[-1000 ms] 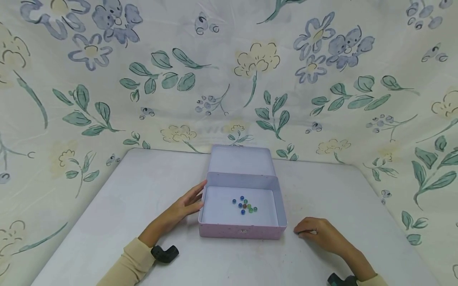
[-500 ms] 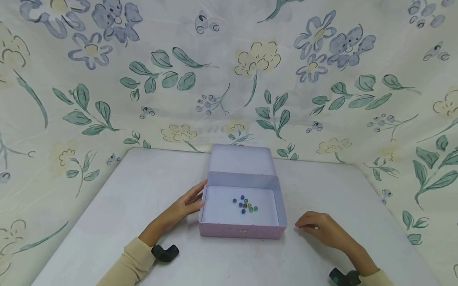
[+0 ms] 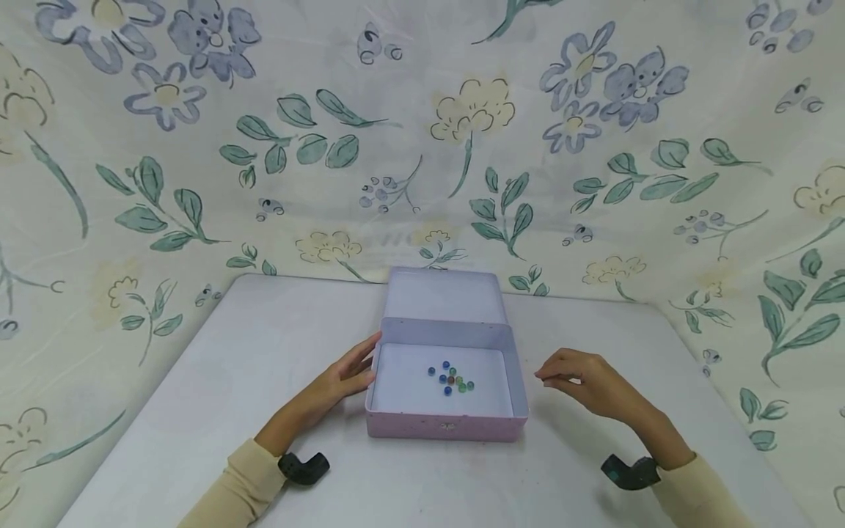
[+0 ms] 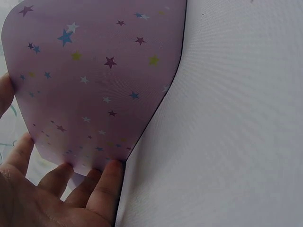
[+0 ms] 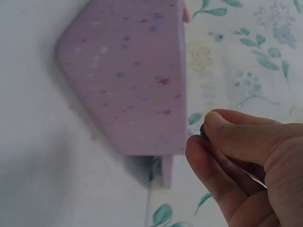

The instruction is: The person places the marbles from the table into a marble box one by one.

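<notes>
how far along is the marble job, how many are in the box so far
Done: about nine marbles lie clustered in the open box; the exact count is hard to tell. In hand: the right hand is raised beside the box, pinching a small dark thing, likely another marble, while the left hand rests against the box's left wall. Left: dropping that one in; no loose marbles show on the table.

The right hand [image 5: 246,161] pinches a small dark marble [image 5: 203,130] at its fingertips — just beside it, the lilac star-speckled tin box [image 5: 130,80].
</notes>
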The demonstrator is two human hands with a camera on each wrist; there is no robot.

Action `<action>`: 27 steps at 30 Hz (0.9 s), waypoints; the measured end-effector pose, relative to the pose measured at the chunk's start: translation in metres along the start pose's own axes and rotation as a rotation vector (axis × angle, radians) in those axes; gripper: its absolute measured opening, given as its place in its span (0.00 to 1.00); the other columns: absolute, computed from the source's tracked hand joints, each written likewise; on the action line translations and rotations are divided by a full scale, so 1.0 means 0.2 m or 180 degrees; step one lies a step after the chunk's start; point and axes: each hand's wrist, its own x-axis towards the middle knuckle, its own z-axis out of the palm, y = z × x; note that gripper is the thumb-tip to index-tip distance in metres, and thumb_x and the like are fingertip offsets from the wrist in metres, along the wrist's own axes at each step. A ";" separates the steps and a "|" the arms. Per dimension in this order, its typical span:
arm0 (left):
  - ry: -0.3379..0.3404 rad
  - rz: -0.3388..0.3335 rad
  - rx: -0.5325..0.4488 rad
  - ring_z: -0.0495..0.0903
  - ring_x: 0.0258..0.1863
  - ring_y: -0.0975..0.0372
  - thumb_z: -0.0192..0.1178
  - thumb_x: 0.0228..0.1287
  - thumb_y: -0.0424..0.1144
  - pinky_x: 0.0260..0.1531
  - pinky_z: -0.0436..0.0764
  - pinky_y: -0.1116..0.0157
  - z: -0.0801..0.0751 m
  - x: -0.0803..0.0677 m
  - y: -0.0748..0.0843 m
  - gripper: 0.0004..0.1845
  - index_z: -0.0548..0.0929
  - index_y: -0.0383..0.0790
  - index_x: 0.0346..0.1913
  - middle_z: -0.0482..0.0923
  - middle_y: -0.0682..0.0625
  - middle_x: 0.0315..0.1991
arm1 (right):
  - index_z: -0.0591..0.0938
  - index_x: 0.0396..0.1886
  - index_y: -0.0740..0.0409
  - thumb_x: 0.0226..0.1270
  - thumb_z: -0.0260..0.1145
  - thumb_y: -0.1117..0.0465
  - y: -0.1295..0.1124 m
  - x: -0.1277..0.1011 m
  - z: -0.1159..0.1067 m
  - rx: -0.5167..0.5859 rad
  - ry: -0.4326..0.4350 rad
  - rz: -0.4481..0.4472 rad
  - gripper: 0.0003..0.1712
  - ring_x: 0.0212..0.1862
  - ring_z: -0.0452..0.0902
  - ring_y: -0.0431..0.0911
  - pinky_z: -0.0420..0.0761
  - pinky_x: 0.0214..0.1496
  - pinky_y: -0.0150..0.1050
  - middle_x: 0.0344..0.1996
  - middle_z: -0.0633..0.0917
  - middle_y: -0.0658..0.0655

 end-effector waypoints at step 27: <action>-0.0010 0.0026 -0.0003 0.38 0.80 0.39 0.49 0.78 0.41 0.73 0.52 0.35 0.00 0.00 -0.01 0.36 0.47 0.63 0.80 0.35 0.51 0.83 | 0.88 0.44 0.56 0.63 0.70 0.70 -0.17 0.61 0.05 0.0049 -0.0571 -0.0304 0.12 0.44 0.84 0.41 0.85 0.47 0.29 0.42 0.88 0.51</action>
